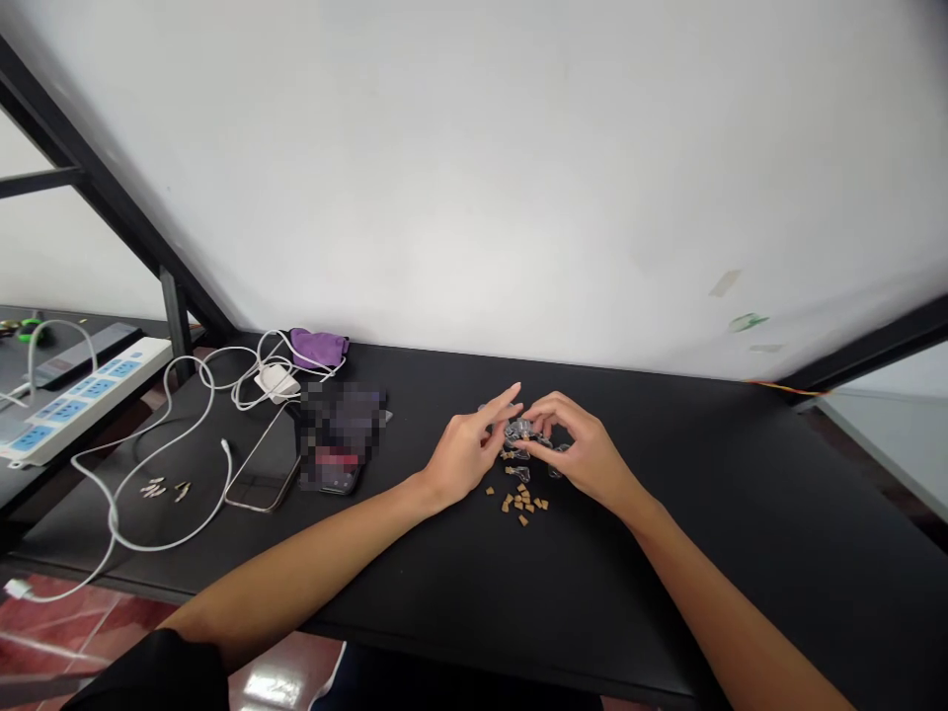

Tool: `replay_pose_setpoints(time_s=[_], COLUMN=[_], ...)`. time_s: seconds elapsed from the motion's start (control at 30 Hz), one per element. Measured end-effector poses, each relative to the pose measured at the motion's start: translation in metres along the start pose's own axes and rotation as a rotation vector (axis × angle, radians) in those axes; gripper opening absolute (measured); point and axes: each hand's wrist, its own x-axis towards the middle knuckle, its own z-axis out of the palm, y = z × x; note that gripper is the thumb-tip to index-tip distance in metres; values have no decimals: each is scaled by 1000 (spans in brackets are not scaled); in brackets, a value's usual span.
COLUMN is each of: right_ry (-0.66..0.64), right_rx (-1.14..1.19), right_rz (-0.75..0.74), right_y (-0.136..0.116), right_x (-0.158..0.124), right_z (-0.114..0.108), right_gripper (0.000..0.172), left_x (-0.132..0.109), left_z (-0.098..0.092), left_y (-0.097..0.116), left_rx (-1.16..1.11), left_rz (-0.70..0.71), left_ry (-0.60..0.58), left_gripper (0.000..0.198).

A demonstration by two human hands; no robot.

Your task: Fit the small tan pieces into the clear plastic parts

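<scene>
Clear plastic pieces [522,432] lie between the narrowly curled left hand [465,454] and right hand [578,452], grip unclear, with small tan blocks [520,504] gathered within reach on a black tabletop [741,553].

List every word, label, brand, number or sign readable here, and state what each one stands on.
No text can be read anywhere in this view.
White power strip: any marks on its blue panels are too small to read.
White charger: any print on it is too small to read.
Phone: its face is pixelated, so nothing on it can be read.
</scene>
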Motion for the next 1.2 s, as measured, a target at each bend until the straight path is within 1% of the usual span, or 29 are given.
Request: replay_pose_setpoints(time_s=[0.13, 0.23, 0.33, 0.4, 0.47, 0.6, 0.77, 0.83, 0.9, 1.03, 1.13, 1.2], right_ry=[49, 84, 94, 64, 4, -107, -146, -162, -182, -218, -252, -269], right_rx=[-7, 13, 55, 86, 88, 14, -77, -98, -127, -168, -178, -183], right_rz=[35, 73, 81, 95, 115, 135, 115, 100, 96, 102, 84, 72], right_y=[2, 3, 3, 2, 1, -1, -3, -2, -2, -2, -5, -6], right_x=[-2, -3, -2, -1, -1, -2, -4, -4, -5, -6, -6, -6], right_z=[-3, -6, -12, -17, -23, -29, -27, -26, -27, -29, -28, -27], right_gripper=[24, 29, 30, 30, 29, 29, 23, 21, 22, 22, 20, 19], left_x=[3, 4, 5, 6, 7, 8, 5, 1, -6, -21, -28, -28], left_z=[-1, -2, -2, -2, -1, -1, 0, 0, -3, -11, -13, -12], left_y=[3, 4, 4, 5, 5, 3, 5, 9, 14, 22, 22, 21], left_rx=[-65, -87, -92, -85, -75, -54, -28, 0, 65, 287, 465, 537], left_rz=[-56, -71, -99, -121, -138, -155, -120, -76, -12, 148, 290, 381], left_ry=[75, 87, 95, 109, 122, 144, 178, 147, 80, -45, -183, -270], left_gripper=[49, 46, 44, 42, 37, 22, 11, 10, 12, 15, 18, 20])
